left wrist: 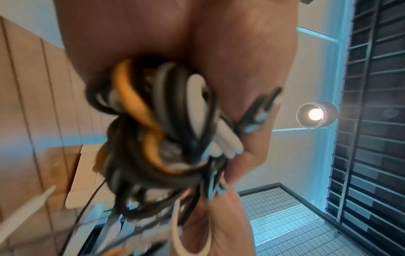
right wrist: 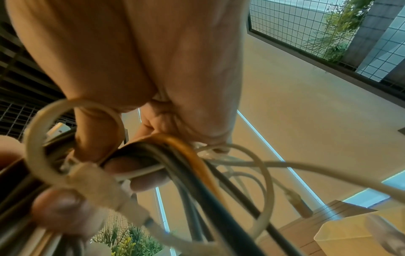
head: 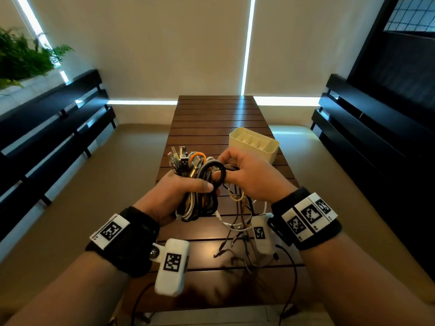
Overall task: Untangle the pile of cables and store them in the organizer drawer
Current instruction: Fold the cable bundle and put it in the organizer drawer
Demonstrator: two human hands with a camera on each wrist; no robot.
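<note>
While your left hand (head: 181, 194) sits just left of the frame's centre in the head view, its fingers and thumb are curled tight round a thick bundle of cables (head: 197, 184), black, grey, white and orange strands folded together. A cluster of plug ends (head: 181, 161) sticks up out of the top of that fist. Your right hand (head: 249, 175), just right of centre, has its fingers curled into the same tangle, with a black loop (head: 217, 170) of cable around one finger between the two hands. From the right wrist view you can see white cable (right wrist: 72, 138) looped over your fingers (right wrist: 96, 135) and dark and orange strands running under them. Below your hands, thinner loose cables (head: 237, 227) hang down and trail onto the slatted wooden surface (head: 211, 118) in the lower middle of the frame. The cream organizer drawer (head: 254, 143) stands on that surface in the right of centre, just beyond your right hand, with its dividers showing and apart from the cables. Dark benches (head: 54, 118) run along both edges of the frame, and a green plant (head: 26, 57) fills the upper left corner.
</note>
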